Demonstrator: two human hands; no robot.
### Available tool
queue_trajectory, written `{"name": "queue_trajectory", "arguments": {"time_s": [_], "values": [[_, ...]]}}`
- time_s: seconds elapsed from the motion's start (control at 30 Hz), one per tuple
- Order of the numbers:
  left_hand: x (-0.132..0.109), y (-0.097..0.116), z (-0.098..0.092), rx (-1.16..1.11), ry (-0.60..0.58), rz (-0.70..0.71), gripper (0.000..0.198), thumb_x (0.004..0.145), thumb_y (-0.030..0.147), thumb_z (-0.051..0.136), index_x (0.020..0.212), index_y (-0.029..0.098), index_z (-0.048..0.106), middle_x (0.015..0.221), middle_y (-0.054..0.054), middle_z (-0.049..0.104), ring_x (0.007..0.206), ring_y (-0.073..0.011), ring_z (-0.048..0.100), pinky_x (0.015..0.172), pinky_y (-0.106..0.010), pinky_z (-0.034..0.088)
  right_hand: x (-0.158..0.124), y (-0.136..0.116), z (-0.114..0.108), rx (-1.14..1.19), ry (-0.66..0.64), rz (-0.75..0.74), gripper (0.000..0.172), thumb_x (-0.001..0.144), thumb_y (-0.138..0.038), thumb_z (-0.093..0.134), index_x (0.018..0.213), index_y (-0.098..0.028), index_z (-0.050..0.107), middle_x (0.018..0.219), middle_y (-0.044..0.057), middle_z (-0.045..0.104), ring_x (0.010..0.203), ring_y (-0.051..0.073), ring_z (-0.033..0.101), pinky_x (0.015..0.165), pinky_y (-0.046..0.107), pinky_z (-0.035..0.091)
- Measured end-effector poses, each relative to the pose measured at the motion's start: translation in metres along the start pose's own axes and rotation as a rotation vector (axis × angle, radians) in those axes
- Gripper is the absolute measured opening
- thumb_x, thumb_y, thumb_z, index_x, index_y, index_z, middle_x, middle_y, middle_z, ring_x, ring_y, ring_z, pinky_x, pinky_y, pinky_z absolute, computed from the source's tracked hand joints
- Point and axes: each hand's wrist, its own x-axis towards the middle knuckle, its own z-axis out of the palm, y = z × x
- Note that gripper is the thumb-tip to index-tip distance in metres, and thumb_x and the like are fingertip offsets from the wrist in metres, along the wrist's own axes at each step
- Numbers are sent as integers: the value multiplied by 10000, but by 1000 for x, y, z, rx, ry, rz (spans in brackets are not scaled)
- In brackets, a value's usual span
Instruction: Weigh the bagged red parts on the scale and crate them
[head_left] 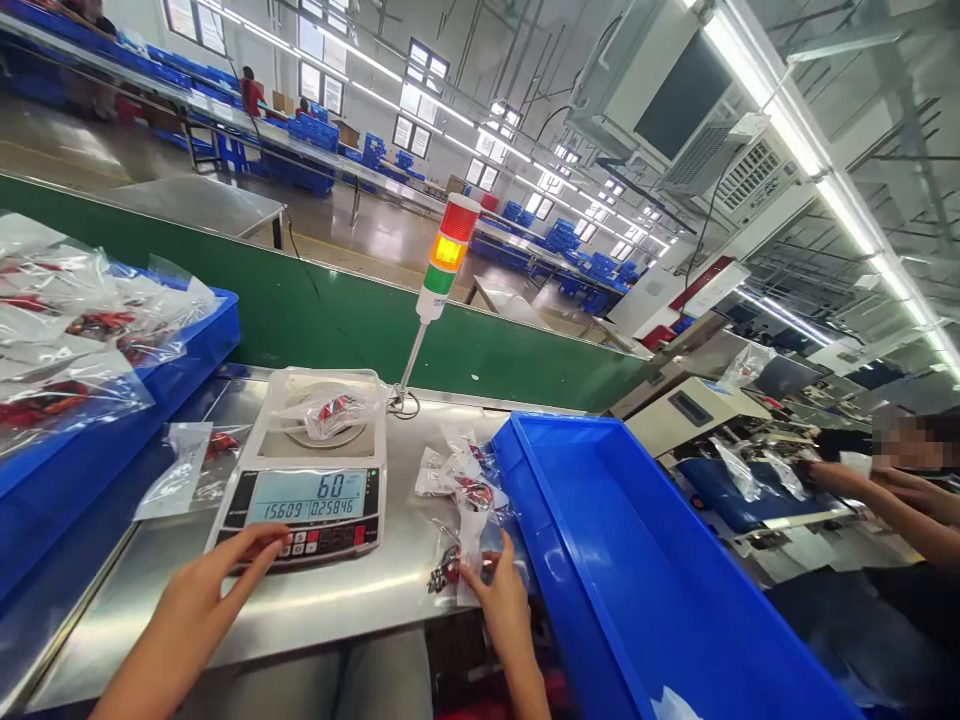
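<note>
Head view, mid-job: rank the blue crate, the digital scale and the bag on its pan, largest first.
1. Blue plastic crate (nearness may exaggerate it)
2. Digital weighing scale
3. Clear plastic bag

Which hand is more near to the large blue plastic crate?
Right. The right hand is just beside the large blue plastic crate, on clear plastic bags; the left hand is farther away, at the white digital scale.

Long workbenches (247, 122) line a shiny floor (375, 235) under windows (411, 140) and fluorescent tubes (757, 70).
</note>
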Motion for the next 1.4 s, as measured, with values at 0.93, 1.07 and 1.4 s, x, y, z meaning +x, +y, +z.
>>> {"name": "queue_trajectory", "arguments": {"time_s": [0.93,1.07,1.4], "values": [[98,18,-193,348,1168,-258,253,923,343,558,953,192,758,986,-120,765,963,-313,712,890,-433,518,80,-260,84,162,-146,-1265,312,1034,-233,360,1034,-220,672,1040,91,716,992,280,627,867,415,489],[59,-15,-211,510,977,-450,406,852,548,532,869,210,757,800,-131,719,971,-447,686,848,-602,495,91,-215,63,216,-56,-1077,304,1042,-328,397,1066,-220,680,1062,88,717,1020,277,638,890,409,485],[77,60,-96,296,425,-203,508,889,652,391,910,271,726,852,-55,733,850,-362,701,816,-489,541,121,-71,-8,-172,-20,-650,353,893,-407,574,1138,-188,700,1181,123,703,1167,342,568,1008,478,453]]}}
